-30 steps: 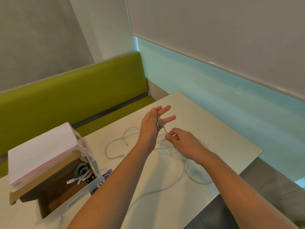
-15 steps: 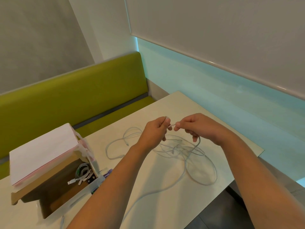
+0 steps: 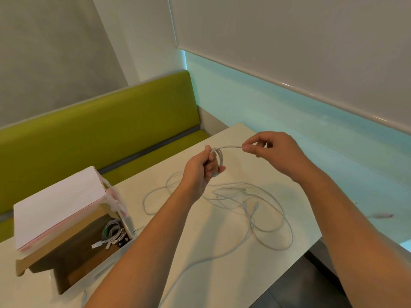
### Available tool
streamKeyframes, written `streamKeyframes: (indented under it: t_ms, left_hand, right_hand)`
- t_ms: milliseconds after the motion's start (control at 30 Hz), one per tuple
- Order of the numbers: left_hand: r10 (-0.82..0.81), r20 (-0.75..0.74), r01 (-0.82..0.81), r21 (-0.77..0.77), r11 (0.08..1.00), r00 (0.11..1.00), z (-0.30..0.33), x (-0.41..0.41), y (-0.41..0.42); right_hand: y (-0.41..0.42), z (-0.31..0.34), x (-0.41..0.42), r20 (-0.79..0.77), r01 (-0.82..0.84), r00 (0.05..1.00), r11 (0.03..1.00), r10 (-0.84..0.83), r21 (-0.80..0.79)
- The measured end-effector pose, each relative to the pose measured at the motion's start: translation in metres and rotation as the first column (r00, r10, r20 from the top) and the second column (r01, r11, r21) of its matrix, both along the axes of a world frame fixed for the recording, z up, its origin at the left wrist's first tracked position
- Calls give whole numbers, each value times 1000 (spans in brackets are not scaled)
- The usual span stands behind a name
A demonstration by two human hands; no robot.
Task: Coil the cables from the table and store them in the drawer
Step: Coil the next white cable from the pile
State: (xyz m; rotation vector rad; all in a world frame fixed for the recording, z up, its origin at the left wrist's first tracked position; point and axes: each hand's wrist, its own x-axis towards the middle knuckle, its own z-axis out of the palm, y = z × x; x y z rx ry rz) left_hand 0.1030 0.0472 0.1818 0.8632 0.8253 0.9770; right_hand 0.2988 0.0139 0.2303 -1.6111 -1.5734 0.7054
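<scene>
Gripping a small coil of white cable (image 3: 219,157), the left hand (image 3: 200,172) (fingers curled) faces the right hand (image 3: 273,152), pinching its strand.

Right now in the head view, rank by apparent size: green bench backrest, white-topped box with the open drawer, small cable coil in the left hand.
1. Green bench backrest, largest.
2. White-topped box.
3. Small white cable coil held by the left hand, smallest.
</scene>
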Motion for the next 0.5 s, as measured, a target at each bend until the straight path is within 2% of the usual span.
streamKeyframes:
  t_ms: [233, 367, 500]
  left_hand:
    - [-73, 213, 117, -205, 972, 974, -8, 0, -6]
    - [-84, 262, 146, -226, 963, 961, -13, 1, -8]
    - [-137, 251, 200, -248, 948, 958, -15, 0, -9]
  right_hand:
    - [-8, -40, -4, -135, -65, 990, 981, 40, -185]
    - [-12, -57, -9, -149, -75, 988, 971, 42, -227]
    - [-14, -65, -18, -289, -136, 956, 953, 54, -271]
